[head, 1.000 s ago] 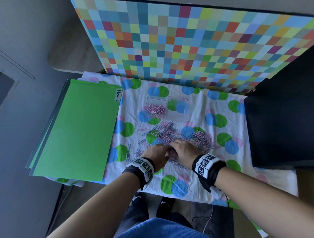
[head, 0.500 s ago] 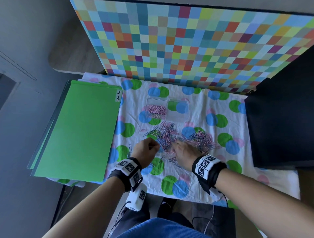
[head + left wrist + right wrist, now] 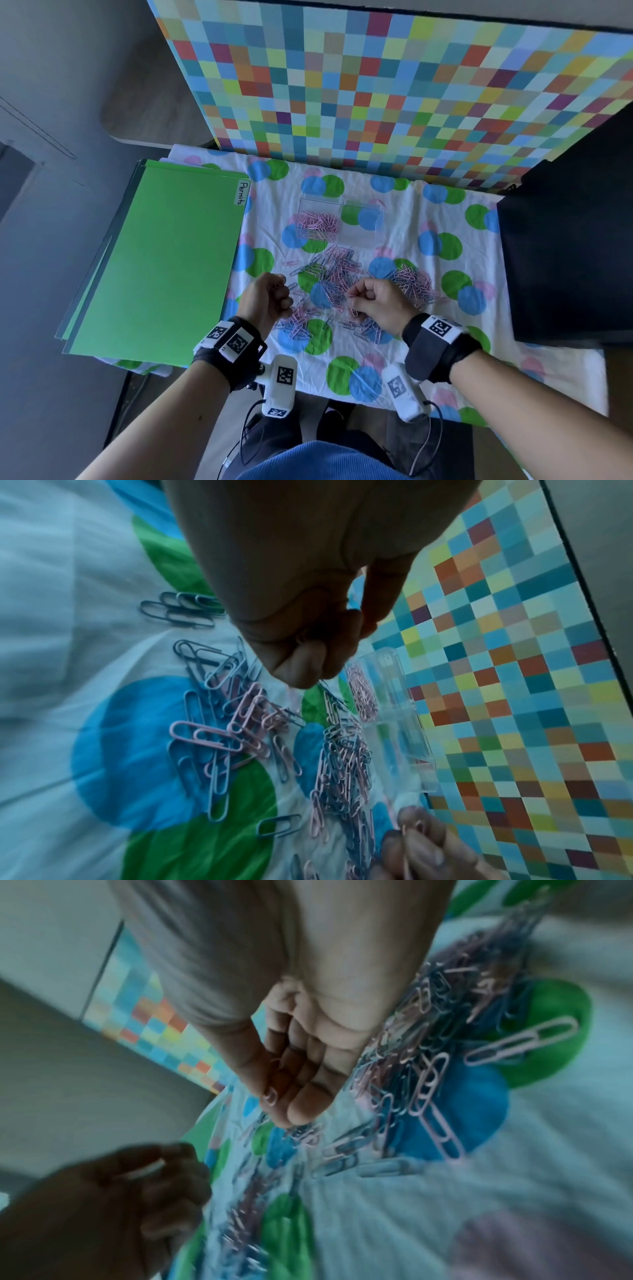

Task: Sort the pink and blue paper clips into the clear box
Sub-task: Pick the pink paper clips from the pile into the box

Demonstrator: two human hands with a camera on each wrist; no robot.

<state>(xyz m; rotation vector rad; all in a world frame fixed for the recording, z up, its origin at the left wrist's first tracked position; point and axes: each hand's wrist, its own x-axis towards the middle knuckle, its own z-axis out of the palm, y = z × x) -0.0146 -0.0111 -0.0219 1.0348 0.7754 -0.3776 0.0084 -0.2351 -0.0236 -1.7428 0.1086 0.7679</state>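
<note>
Grip check: left hand [image 3: 270,301] is curled, a blue paper clip [image 3: 327,689] pinched at the fingertips. Right hand [image 3: 376,303] is curled, a pink paper clip [image 3: 272,1096] held between thumb and fingers. Both hands are held over the loose clips [image 3: 342,274], scattered pink and blue on the dotted cloth [image 3: 428,212] covering the table. Clear box [image 3: 340,222] is seen at 12 o'clock from the pile; pink clips fill its left compartment. Green folder [image 3: 161,263] lies at 9 o'clock.
</note>
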